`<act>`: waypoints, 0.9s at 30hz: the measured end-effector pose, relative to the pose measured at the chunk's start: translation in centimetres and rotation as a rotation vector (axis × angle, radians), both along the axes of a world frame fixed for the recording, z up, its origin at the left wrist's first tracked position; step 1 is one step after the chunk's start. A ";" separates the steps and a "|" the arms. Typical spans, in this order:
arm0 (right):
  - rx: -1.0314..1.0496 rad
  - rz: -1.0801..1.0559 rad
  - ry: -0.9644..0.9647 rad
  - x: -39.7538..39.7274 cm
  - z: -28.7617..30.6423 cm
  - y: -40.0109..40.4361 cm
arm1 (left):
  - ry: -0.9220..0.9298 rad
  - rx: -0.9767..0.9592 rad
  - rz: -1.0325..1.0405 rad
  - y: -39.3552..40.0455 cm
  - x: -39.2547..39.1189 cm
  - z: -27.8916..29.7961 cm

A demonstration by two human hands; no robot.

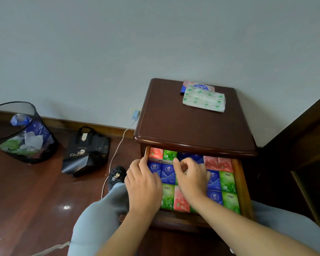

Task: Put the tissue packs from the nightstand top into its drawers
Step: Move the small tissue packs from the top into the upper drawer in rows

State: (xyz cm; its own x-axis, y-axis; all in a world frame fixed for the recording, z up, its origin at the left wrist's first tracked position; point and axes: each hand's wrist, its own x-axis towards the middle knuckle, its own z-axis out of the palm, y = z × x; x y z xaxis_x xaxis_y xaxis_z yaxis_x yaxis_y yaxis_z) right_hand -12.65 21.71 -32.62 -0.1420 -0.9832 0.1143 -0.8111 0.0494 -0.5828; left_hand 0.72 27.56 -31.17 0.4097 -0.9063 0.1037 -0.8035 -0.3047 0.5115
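Nightstand (183, 122) standing by wall, top drawer (237, 182) pulled out, nearly filling with small packs (168, 174) in rows. Two larger packs (204, 100) lying on top, rear right, overlapping. Left hand (143, 187) resting flat on drawer's left packs, fingers relaxed. Right hand (190, 179) curling over middle row; whether pinching a pack, cannot tell. Packs likely light, soft, film slippery; gripping across short sides advisable.

Packs (227, 182) fill drawer (243, 189); nightstand top (183, 122) mostly bare
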 end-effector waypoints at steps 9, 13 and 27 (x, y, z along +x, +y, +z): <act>-0.332 0.191 -0.014 -8.9 5.7 -7.1 | -0.164 0.156 -0.363 -11.9 -2.7 3.6; -0.096 0.151 0.008 -11.3 5.3 -11.1 | -0.183 0.388 -0.376 -15.9 -4.1 3.0; -0.121 0.087 0.265 -10.3 3.7 -26.0 | -0.314 0.135 -0.323 -20.4 -5.0 0.6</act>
State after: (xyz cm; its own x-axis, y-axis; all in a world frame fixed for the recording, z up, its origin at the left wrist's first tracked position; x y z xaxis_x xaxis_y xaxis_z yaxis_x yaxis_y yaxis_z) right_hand -22.90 -4.25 -28.94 -0.0070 -0.9674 0.2533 -0.9339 -0.0842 -0.3474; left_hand -4.30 7.19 -30.57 0.0719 -0.9962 0.0494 -0.9776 -0.0605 0.2014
